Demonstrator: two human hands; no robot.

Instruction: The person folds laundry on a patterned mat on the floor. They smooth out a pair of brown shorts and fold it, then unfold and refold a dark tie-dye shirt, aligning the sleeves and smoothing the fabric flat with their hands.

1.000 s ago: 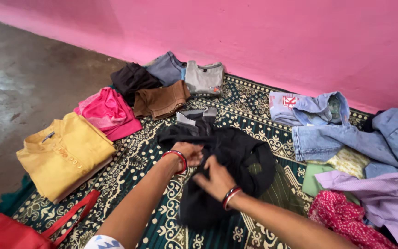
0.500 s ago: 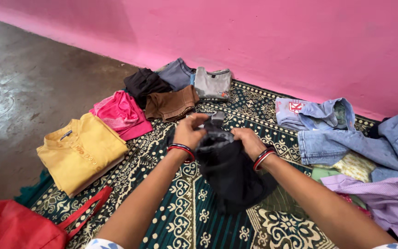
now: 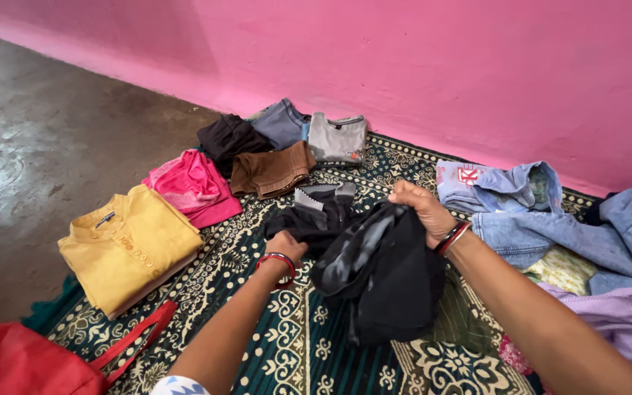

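black garment (image 3: 389,281) mid-mat, just before the brown folded piece (image 3: 272,170) | right hand (image 3: 422,212) fingers curled, pinching its raised top edge | left hand (image 3: 287,245) fingers closed on the low end | best held taut, edges matched | soft, limp, crumpled knit; patterned woven mat (image 3: 287,344)

Patch label (image 3: 468,175): small white rectangle with red marks, sewn on the pale blue denim garment (image 3: 502,186) by the pink wall.
Packages, signs, screens: none visible.
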